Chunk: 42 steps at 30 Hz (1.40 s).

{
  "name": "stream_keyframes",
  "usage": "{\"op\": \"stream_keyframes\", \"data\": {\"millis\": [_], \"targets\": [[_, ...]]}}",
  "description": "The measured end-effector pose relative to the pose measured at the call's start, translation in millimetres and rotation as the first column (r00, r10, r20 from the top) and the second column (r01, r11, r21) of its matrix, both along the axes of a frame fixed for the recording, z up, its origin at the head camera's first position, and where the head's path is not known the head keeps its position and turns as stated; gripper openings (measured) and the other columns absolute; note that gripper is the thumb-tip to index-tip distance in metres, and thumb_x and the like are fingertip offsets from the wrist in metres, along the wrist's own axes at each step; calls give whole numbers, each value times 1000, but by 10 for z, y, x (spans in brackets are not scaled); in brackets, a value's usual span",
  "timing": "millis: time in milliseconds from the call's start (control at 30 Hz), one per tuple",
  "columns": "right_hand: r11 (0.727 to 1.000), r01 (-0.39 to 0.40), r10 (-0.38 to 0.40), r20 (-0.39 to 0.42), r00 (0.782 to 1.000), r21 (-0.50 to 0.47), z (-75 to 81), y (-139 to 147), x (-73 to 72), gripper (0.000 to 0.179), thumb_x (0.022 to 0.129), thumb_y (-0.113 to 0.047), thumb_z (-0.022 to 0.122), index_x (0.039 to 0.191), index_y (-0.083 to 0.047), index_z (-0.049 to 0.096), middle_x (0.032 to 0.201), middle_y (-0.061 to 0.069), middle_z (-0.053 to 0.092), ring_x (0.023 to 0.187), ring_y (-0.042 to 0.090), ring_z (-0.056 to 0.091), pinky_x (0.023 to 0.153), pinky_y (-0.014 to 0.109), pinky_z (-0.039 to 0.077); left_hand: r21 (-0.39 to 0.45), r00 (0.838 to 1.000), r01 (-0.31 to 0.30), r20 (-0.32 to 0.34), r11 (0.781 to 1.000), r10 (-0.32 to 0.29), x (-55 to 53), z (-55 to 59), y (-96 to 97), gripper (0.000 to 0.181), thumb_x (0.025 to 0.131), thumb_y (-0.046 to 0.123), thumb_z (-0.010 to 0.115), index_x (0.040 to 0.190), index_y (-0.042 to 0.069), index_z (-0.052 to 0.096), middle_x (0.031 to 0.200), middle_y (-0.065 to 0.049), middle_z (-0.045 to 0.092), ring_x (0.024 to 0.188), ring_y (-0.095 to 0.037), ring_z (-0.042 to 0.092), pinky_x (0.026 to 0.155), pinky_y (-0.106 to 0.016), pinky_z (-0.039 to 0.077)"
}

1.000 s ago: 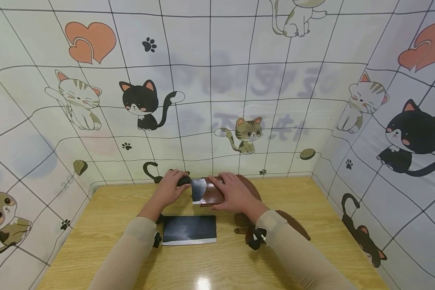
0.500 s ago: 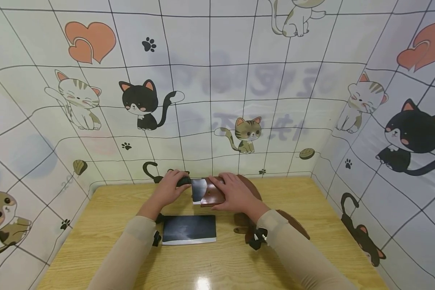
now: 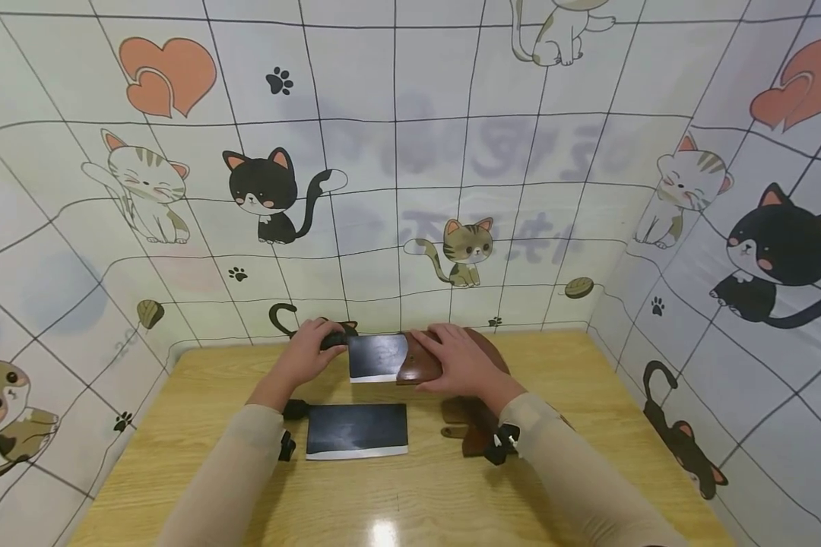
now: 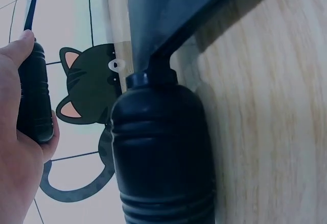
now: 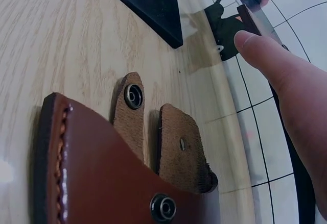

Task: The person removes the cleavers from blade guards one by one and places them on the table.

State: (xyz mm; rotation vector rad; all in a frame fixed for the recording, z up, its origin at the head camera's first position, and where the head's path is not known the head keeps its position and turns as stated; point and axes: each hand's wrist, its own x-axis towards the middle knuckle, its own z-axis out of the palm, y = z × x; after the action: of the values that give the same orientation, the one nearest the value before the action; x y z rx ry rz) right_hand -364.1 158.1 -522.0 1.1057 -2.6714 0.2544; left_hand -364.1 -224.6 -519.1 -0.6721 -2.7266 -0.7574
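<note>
In the head view my left hand [image 3: 302, 355] grips the black handle [image 4: 36, 96] of a cleaver [image 3: 376, 357] near the back of the table. A wide strip of its dark blade shows, edge toward me. The rest of the blade lies inside a brown leather sheath [image 3: 419, 365], which my right hand [image 3: 460, 363] holds with thumb in front. A second cleaver [image 3: 357, 431], bare-bladed, lies flat below; its black ribbed handle [image 4: 161, 147] fills the left wrist view. Under my right forearm lies a second brown sheath [image 5: 107, 168], its snap straps unfastened.
The pale wooden table [image 3: 397, 505] backs onto a white cloth wall [image 3: 376, 152] printed with grid lines and cartoon cats. Cloth also rises at both sides. My right sleeve [image 3: 575, 463] covers part of the second sheath.
My left hand has shifted left with the cleaver, while my right hand has moved slightly right with the sheath. More blade shows between them. The second cleaver lies still.
</note>
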Motion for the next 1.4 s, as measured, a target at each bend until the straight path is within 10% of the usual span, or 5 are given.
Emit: {"op": "stream_keyframes", "data": {"millis": [1400], "targets": [[999,-41,41,-10,999,-7,115,-15,74,107,90,-70,81,173,-17,40,156,14,48,142,34,46,115,56,44,-97,995,-86,-65,992,79,112,86,30,38,110,29,72,143,10,66,140,-12,68,129,-38,60,105,-75,43]]}}
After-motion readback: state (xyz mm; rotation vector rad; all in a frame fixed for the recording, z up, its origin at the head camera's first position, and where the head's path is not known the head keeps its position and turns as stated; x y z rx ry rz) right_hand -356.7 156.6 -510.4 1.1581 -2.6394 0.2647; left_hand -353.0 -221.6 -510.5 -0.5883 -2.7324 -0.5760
